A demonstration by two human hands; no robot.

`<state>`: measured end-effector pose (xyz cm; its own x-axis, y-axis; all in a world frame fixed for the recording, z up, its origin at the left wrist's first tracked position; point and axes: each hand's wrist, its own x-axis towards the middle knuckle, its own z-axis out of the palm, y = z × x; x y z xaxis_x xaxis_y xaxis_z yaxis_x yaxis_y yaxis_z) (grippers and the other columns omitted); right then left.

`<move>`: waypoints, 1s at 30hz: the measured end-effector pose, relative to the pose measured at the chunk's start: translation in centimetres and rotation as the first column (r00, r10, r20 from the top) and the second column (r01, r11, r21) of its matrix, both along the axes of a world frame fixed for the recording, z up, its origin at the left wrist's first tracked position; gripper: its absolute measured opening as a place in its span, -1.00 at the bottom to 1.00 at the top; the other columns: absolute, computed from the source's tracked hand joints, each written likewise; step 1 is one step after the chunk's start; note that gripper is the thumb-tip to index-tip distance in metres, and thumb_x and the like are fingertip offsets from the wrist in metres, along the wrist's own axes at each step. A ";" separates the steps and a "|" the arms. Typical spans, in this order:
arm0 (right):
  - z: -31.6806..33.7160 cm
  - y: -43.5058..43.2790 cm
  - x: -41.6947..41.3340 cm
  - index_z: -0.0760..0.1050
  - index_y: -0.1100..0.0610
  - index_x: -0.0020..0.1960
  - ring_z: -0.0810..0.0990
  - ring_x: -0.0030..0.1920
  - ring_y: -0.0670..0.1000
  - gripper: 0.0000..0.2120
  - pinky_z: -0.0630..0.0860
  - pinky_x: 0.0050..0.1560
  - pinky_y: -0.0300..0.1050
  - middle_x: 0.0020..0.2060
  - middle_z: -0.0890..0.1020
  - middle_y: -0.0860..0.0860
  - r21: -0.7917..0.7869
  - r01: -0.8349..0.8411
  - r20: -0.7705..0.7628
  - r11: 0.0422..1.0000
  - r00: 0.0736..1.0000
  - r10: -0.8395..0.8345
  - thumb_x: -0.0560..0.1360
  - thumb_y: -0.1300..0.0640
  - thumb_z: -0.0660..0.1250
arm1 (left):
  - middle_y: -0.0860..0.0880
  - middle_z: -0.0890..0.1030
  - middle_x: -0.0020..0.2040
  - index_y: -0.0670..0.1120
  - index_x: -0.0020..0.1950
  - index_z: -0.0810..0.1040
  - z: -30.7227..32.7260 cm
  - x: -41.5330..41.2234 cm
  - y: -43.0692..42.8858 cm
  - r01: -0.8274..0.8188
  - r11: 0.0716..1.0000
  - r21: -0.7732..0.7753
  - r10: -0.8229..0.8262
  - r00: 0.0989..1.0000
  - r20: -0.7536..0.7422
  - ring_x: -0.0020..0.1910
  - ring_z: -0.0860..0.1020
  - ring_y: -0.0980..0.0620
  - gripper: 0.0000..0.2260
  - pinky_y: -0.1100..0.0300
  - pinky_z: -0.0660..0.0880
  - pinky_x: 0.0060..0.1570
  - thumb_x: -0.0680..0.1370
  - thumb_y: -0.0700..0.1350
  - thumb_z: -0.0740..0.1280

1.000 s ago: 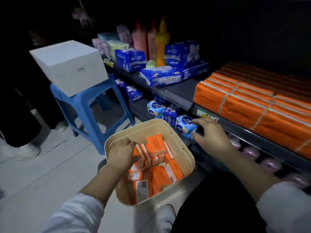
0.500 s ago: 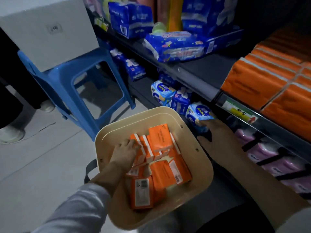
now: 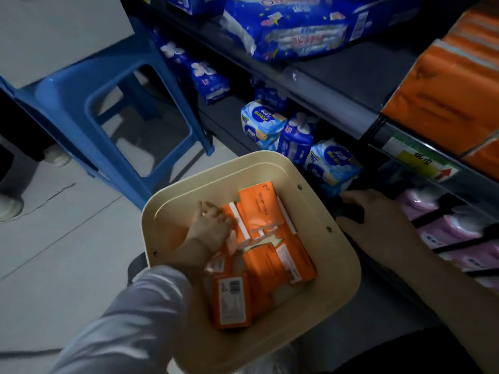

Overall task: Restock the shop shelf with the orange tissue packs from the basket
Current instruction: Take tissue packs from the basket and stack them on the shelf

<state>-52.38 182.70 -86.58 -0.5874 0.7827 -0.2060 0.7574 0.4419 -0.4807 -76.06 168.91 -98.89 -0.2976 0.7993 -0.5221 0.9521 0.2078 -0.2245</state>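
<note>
A dark metal shop shelf [image 3: 348, 85] runs along the right, its upper level carrying large stacked orange wrapped tissue bundles [image 3: 445, 85] and a long blue plastic-wrapped pack [image 3: 294, 28]. A blue plastic stool [image 3: 89, 87] stands on the pale floor at left with a white box [image 3: 54, 31] on its seat. Below centre sits a cream square plastic basket [image 3: 189, 314], tilted toward the camera, holding a loose jumble of small orange tissue packs [image 3: 256, 209]. The left hand [image 3: 210, 228], in a light grey sleeve, reaches down into the basket, palm down with fingers curled onto the packs at its left side; whether it actually grips one cannot be told. The right hand [image 3: 378, 220] lies open, fingers spread, just beside the basket's right rim at the lower shelf level, holding nothing.
</note>
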 end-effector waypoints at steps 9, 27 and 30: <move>1.6 -2.0 -1.4 0.33 0.06 0.39 0.43 0.21 -0.07 -0.35 0.32 0.11 -0.24 0.28 0.45 -0.01 -0.174 -0.147 -0.058 0.974 0.989 0.139 0.37 -0.05 0.44 | 0.01 0.58 -0.01 0.01 0.05 0.53 8.9 -1.1 0.7 -0.253 0.967 0.024 0.140 0.608 0.782 0.01 0.55 0.05 -0.74 0.24 0.46 0.01 0.44 0.07 0.45; 0.9 0.4 1.0 0.36 0.14 0.30 0.47 -0.01 0.03 -0.50 0.44 -0.01 -0.08 0.12 0.54 0.11 -0.163 0.199 -0.165 0.966 0.960 -0.226 0.41 0.17 0.43 | -0.18 0.52 0.27 -0.22 0.31 0.47 4.4 1.5 4.7 -0.736 0.672 0.084 0.493 0.529 0.691 0.25 0.48 -0.13 -0.54 0.12 0.37 0.24 0.54 0.05 0.33; 0.3 0.9 0.9 0.36 0.13 0.28 0.49 0.01 0.05 -0.52 0.44 -0.01 -0.07 0.10 0.54 0.09 -0.157 0.216 -0.162 0.964 0.957 -0.241 0.42 0.16 0.42 | -0.20 0.60 0.14 -0.25 0.14 0.57 1.0 2.1 4.3 -0.797 0.604 0.032 0.570 0.459 0.681 0.15 0.54 -0.18 -0.62 0.08 0.43 0.12 0.53 0.05 0.35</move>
